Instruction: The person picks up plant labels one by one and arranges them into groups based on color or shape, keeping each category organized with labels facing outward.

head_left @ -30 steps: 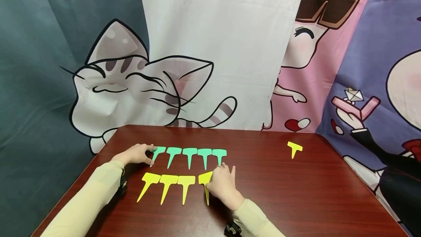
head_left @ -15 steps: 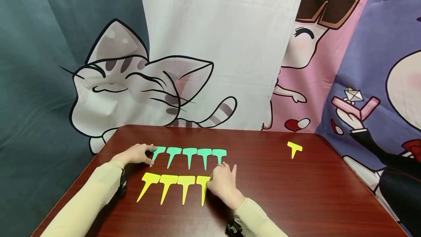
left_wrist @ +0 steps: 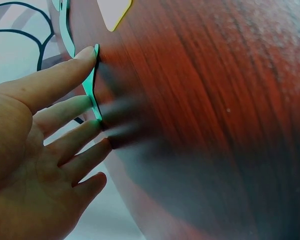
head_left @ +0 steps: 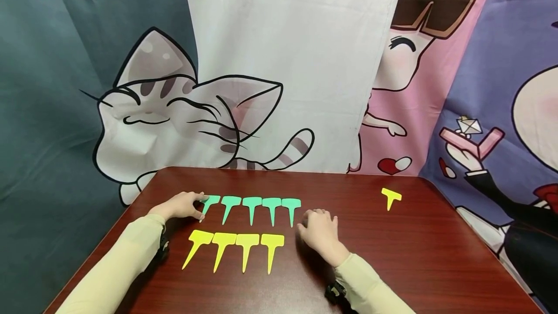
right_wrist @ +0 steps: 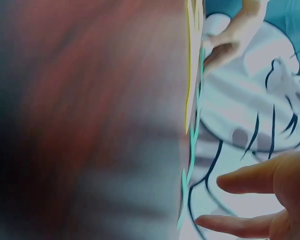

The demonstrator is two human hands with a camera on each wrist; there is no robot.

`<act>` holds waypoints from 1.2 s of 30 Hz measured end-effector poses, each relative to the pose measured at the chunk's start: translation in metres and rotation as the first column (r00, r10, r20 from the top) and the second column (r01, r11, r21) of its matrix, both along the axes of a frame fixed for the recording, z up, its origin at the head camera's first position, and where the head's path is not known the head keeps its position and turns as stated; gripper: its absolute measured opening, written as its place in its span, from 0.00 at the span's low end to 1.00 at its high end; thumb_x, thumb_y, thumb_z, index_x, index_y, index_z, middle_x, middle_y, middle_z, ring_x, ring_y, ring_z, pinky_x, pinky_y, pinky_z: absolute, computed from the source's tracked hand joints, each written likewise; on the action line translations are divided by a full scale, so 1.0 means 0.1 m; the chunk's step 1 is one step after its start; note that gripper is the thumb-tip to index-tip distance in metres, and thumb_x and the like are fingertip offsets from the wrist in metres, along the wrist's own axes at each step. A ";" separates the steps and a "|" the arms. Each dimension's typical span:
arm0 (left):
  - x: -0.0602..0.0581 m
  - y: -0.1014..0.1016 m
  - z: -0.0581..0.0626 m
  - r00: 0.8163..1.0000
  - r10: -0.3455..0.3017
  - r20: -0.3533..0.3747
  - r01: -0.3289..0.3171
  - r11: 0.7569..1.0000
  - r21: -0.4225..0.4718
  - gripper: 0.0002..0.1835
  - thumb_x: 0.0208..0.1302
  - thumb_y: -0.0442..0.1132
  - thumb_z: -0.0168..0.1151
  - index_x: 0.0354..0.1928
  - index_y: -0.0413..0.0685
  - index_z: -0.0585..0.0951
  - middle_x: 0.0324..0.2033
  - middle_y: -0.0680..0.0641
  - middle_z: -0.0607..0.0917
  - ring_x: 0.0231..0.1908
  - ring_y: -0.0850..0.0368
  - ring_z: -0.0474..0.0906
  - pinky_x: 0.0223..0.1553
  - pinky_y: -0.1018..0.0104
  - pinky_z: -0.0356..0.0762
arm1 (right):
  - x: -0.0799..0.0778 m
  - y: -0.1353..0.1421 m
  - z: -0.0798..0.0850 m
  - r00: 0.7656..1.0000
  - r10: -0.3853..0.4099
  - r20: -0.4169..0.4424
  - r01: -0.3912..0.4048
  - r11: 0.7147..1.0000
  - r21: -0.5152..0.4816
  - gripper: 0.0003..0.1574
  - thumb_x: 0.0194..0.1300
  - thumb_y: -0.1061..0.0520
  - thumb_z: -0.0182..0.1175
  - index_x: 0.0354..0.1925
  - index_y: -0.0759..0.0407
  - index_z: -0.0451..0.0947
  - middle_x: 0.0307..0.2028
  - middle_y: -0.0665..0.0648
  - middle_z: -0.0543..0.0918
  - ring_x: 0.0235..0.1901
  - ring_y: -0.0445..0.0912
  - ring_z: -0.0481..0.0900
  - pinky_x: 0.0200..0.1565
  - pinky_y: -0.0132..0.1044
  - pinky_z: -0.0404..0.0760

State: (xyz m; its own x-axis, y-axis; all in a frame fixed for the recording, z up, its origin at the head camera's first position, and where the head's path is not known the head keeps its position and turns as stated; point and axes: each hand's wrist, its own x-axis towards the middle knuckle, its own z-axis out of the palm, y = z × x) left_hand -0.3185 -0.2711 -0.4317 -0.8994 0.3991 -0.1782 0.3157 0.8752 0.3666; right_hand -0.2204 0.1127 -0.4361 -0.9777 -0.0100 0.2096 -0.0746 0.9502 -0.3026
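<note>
Flat T-shaped plant labels lie in two rows on the table. At the left end of the back row, my left hand (head_left: 180, 206) holds a green plant label (head_left: 211, 200) between thumb and fingertips; the left wrist view shows the thumb on the stem tip of this green label (left_wrist: 94, 85). More green labels (head_left: 251, 202) continue to the right. The front row is yellow plant labels (head_left: 224, 240), its rightmost yellow label (head_left: 272, 241) standing slightly apart. To the right of both rows, my right hand (head_left: 321, 234) is over the table, holding nothing, thumb and a finger extended in its wrist view.
One more yellow label (head_left: 391, 196) lies alone near the table's back right. Behind the dark red wooden table (head_left: 414, 256) hangs a curtain (head_left: 296, 62) printed with a cartoon cat and figures.
My right hand slid the rightmost front yellow label left and straightened it, then let go and moved right, away from it. The left hand has stayed in place.
</note>
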 end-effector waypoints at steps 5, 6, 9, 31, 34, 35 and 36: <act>0.01 0.00 0.00 1.000 0.002 0.004 -0.002 1.000 -0.002 0.36 0.56 0.45 0.69 0.66 0.41 0.70 0.68 0.32 0.62 0.66 0.29 0.56 0.58 0.38 0.66 | -0.12 0.31 -0.02 0.999 -0.034 0.008 0.033 0.999 0.019 0.23 0.57 0.47 0.64 0.46 0.60 0.81 0.47 0.65 0.82 0.50 0.63 0.75 0.52 0.67 0.68; 0.02 0.00 0.00 1.000 0.004 0.006 -0.004 1.000 0.000 0.36 0.56 0.45 0.69 0.66 0.41 0.70 0.68 0.32 0.62 0.66 0.29 0.56 0.58 0.38 0.66 | -0.14 0.37 -0.02 0.999 -0.032 0.008 0.032 0.999 0.019 0.23 0.57 0.47 0.64 0.46 0.61 0.81 0.47 0.65 0.81 0.50 0.63 0.76 0.51 0.67 0.69; 0.03 -0.01 0.01 1.000 0.003 0.003 -0.003 1.000 0.001 0.36 0.56 0.44 0.69 0.66 0.41 0.70 0.68 0.31 0.62 0.66 0.28 0.56 0.58 0.38 0.66 | -0.21 0.55 -0.03 1.000 -0.028 0.011 0.027 0.999 0.016 0.25 0.58 0.47 0.64 0.47 0.63 0.80 0.47 0.67 0.81 0.48 0.64 0.76 0.47 0.66 0.71; -0.04 -0.01 0.00 1.000 0.006 0.000 -0.006 1.000 -0.001 0.37 0.55 0.45 0.70 0.66 0.42 0.70 0.68 0.33 0.63 0.66 0.29 0.56 0.58 0.39 0.66 | -0.57 1.38 -0.04 0.991 -0.114 0.073 0.114 0.993 0.005 0.24 0.63 0.47 0.57 0.43 0.68 0.78 0.40 0.70 0.78 0.41 0.67 0.74 0.40 0.64 0.74; -0.04 -0.01 0.00 1.000 0.011 0.004 -0.011 1.000 -0.007 0.37 0.55 0.46 0.70 0.66 0.43 0.70 0.68 0.33 0.63 0.66 0.30 0.56 0.59 0.39 0.66 | -0.60 1.47 -0.05 0.986 -0.137 0.096 0.137 0.991 0.009 0.25 0.64 0.47 0.56 0.44 0.69 0.78 0.42 0.72 0.77 0.43 0.68 0.73 0.43 0.67 0.73; -0.03 -0.01 0.00 1.000 0.012 0.004 -0.012 1.000 -0.008 0.37 0.55 0.46 0.70 0.66 0.43 0.70 0.68 0.33 0.63 0.66 0.30 0.57 0.59 0.39 0.66 | -0.61 1.50 -0.06 0.984 -0.142 0.104 0.142 0.990 0.011 0.25 0.64 0.47 0.56 0.44 0.70 0.77 0.42 0.73 0.77 0.43 0.69 0.72 0.43 0.67 0.73; -0.03 -0.01 -0.01 1.000 0.014 0.006 -0.014 1.000 -0.007 0.37 0.55 0.46 0.70 0.66 0.43 0.70 0.68 0.33 0.62 0.66 0.30 0.57 0.59 0.39 0.66 | -0.62 1.53 -0.06 0.983 -0.147 0.108 0.147 0.989 0.015 0.26 0.64 0.47 0.56 0.45 0.71 0.77 0.43 0.74 0.77 0.43 0.69 0.72 0.43 0.68 0.72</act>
